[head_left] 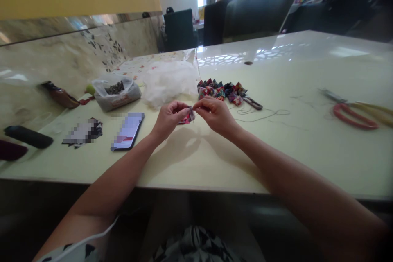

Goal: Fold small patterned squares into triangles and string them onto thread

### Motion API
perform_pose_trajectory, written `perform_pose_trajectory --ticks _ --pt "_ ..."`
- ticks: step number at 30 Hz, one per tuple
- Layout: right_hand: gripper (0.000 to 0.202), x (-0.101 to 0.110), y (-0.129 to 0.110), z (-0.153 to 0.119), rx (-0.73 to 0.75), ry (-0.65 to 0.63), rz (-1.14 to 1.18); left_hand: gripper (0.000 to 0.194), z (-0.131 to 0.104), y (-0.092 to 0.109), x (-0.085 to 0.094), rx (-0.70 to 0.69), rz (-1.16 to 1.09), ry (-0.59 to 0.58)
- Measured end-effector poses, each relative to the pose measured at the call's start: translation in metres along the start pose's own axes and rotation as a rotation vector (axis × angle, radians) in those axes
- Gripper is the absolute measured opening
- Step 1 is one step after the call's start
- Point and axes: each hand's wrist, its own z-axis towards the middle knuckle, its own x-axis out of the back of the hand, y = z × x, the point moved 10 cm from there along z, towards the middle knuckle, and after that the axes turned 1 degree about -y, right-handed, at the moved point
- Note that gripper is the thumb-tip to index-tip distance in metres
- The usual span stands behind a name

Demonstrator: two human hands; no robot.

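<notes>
Between thumb and fingers, my left hand (170, 118) pinches a small patterned fabric piece (187, 119) in pink and grey, a little above the table. Close beside it, my right hand (215, 115) is closed in a pinch at the fabric's right edge; whatever is between those fingertips is too small to make out. Just beyond the hands lies a cluster of small pointed fabric pieces (219, 91) in red, green and dark colours. Thread snips (253, 103) rest at the cluster's right end, with loose dark thread (267, 116) trailing over the tabletop.
White fluffy stuffing (167, 82) and a plastic bag (118, 94) of dark bits lie at the back left. A phone (128, 132), a stack of fabric scraps (82, 132) and thread spools (29, 136) are nearer left. Large scissors (353, 114) with red handles lie right on the table (307, 159).
</notes>
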Motion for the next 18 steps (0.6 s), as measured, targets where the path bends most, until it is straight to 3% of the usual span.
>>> perform_pose_trajectory --ticks 18 --pt "0.014 0.0004 0.0005 0.0001 0.011 -0.013 0.050 0.023 0.0004 0.0069 0.0057 -0.075 0.067 0.030"
